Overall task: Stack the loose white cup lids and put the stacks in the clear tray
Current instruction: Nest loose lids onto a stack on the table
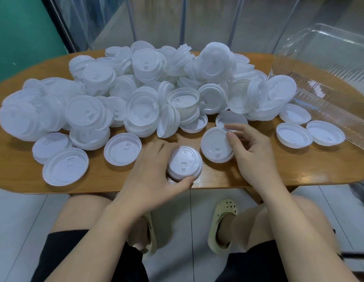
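Big pile of white lids (148, 88) spread all over a wooden table (258, 176), with a few singles lying flat near the front edge. Left hand (154, 176) is wrapped around a short stack (184, 165) sitting on the table, thumb at its near side. Right hand (252, 151) pinches the rim of a tilted lid (215, 145) just beside that stack. Clear tray (329, 94) sits at the far right, tipped up.

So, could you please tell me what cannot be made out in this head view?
- Clear tray: its far right end is cut off by the frame edge.
- Stack under the left hand: lid count hidden by the fingers.
- Pile of lids: lower lids buried.
- Raised lettering on the top lid: too small to read.
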{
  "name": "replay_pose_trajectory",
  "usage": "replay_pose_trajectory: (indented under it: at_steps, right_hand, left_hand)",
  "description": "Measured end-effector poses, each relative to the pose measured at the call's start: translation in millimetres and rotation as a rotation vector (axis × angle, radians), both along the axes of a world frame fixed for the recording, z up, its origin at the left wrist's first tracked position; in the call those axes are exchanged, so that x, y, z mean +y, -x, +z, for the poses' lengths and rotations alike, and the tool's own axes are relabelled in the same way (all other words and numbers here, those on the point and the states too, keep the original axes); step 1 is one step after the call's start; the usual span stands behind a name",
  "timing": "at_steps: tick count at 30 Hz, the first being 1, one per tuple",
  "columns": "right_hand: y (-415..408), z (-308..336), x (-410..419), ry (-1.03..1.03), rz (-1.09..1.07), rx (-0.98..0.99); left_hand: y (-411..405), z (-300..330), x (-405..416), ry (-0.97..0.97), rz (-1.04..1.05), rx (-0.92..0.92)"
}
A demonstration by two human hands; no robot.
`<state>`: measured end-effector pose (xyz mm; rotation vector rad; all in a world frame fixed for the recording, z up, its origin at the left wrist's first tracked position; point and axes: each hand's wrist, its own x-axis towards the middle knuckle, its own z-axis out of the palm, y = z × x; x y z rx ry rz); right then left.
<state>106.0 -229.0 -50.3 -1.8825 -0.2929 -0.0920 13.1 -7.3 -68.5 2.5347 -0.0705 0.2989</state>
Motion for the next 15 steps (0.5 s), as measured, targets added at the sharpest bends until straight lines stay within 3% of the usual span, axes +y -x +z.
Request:
replay_pose_trajectory:
  at_steps: [5,9,15]
  right_hand:
    - [-3,-5,-1,0.25,-0.036,-0.009]
    - [-1,-5,-6,0.417,0.102,0.049]
    - [4,0,-13,0.496,0.246,0.011]
  left_hand:
    - [-1,-2,0,0.027,0.044,0.045]
    - [-3,-1,2,0.009,0.018,0.033]
    - [-6,1,12,0.089,0.016,0.122]
